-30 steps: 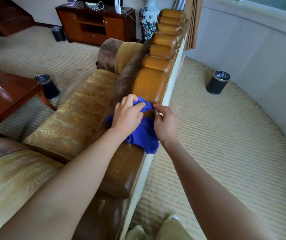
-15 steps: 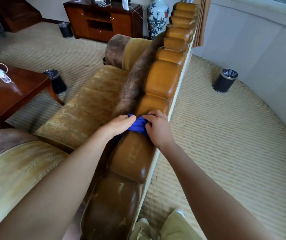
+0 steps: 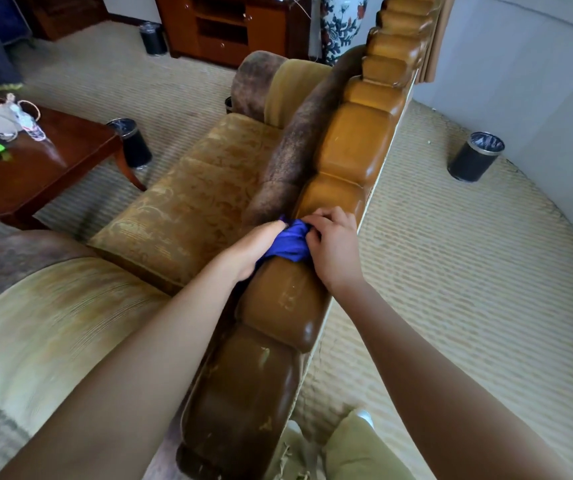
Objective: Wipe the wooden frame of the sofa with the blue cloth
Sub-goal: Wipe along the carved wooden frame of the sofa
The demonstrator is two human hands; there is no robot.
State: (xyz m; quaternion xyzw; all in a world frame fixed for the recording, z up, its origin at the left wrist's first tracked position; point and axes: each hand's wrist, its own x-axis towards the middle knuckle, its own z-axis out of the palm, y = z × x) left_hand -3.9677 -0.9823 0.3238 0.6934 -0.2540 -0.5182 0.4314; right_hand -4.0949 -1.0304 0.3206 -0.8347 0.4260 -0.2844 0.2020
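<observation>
Centre frame, my left hand [image 3: 255,245] and right hand [image 3: 335,245] both clutch the bunched blue cloth [image 3: 290,241] into a groove of the wooden frame [image 3: 356,150]. It's soft, light and bunches easily, so I'd judge a fistful grip works best against that hard, glossy wood.

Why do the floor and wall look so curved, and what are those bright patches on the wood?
Head view: the wide-angle lens bows the carpet and wall towards the edges; the patches are glare on the glossy wooden frame; the near sofa arm at lower left is smeared by blur, while the blue cloth stays fairly sharp.
</observation>
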